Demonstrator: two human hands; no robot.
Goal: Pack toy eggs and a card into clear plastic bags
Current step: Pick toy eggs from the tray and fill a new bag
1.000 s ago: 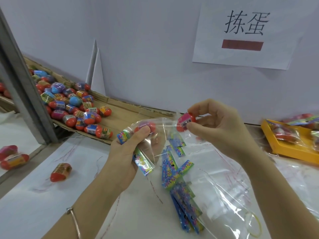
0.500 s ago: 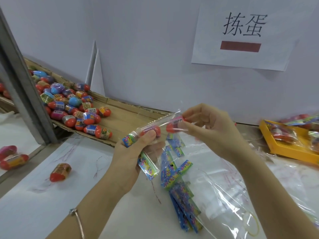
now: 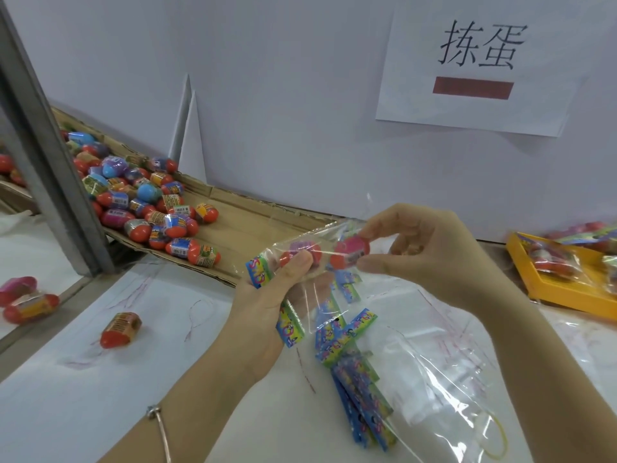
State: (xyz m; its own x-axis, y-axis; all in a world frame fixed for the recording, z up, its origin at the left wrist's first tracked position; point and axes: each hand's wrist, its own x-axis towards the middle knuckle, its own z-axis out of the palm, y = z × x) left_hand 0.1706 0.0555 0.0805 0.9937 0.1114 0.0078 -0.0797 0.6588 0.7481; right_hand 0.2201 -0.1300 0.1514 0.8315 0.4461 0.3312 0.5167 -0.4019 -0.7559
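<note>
Glossy clear plastic bag, shiny plastic eggs — on rough brown cardboard tray, matt white paper table cover

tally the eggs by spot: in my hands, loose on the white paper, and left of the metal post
In the hands: 2 eggs, one inside the clear bag the left hand grips, one pinched by the right hand near its open end
On the white paper: 1 egg
Left of the metal post: 2 eggs
Total: 5
</note>
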